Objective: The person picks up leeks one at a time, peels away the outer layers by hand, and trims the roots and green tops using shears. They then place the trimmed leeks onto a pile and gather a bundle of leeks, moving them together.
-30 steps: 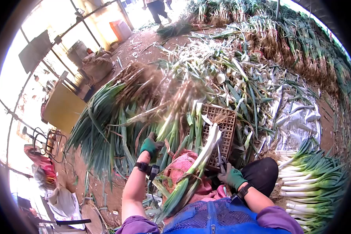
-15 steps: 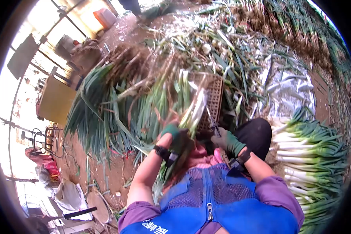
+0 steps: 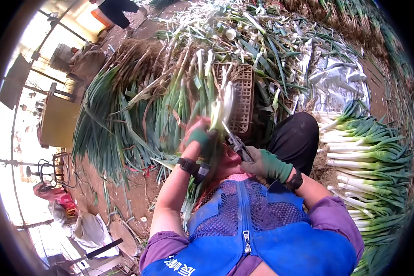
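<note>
Green-and-grey gloves cover both hands. My left hand (image 3: 204, 138) is closed round several leeks (image 3: 223, 106), whose white ends point up and away from me, while green leaves hang down below the wrist. Closed round the handle of a bladed metal tool (image 3: 237, 144), my right hand (image 3: 262, 163) is just right of the leeks, the blade pointing up toward them. Whether the blade touches them I cannot tell. Beyond the hands is a brown plastic crate (image 3: 244, 99). A heap of untrimmed leeks (image 3: 119, 119) with brown roots lies to the left.
White-stemmed leeks (image 3: 363, 161) are stacked at the right. Leaf scraps (image 3: 262, 50) and silvery sheeting (image 3: 338, 85) cover ground ahead. A yellow board (image 3: 60, 122), a wire-framed seat (image 3: 55, 170) and bags (image 3: 89, 232) stand or lie left. Another person's dark-clothed leg (image 3: 116, 11) shows at the top left.
The view has shifted slightly. My right hand and the tool have moved left, closer to the leeks in my left hand. More of the other person's leg shows.
</note>
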Demonstrator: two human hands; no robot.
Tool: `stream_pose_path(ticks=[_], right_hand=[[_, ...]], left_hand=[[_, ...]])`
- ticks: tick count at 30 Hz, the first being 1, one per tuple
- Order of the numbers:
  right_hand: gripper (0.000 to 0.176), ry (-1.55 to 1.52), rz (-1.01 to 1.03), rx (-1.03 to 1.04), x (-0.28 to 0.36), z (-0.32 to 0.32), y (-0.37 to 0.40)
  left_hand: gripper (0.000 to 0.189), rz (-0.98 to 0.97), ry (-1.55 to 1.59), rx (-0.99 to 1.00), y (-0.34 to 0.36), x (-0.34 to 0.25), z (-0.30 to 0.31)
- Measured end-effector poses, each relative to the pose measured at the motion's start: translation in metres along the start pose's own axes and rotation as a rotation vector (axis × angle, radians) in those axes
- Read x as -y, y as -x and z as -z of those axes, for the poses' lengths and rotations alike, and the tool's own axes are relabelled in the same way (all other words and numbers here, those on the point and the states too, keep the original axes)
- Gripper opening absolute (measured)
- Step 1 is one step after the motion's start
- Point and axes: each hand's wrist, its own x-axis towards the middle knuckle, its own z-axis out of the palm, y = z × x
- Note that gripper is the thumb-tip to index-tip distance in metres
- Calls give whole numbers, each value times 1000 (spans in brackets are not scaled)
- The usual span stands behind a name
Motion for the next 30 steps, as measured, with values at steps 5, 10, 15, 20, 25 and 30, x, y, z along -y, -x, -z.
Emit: stream_pose_path(ticks=[5, 10, 15, 20, 25, 30], right_hand=[[48, -34, -23, -32, 4, 2, -23], [57, 51, -78, -159, -31, 7, -118], [56, -117, -198, -201, -21, 24, -137], [52, -21, -20, -128, -23, 11, -77], [52, -9, -58, -176, -16, 4, -66], [56, -30, -141, -204, -24, 28, -138]], left_hand=[[41, 54, -40, 94, -2, -3, 2], [42, 41, 4, 155, -3, 8, -9], [41, 48, 41, 191, 4, -4, 2], [40, -7, 30, 165, 2, -1, -1], [41, -38, 6, 222, 1, 15, -9], [46, -7, -9, 357, 36, 0, -5]])
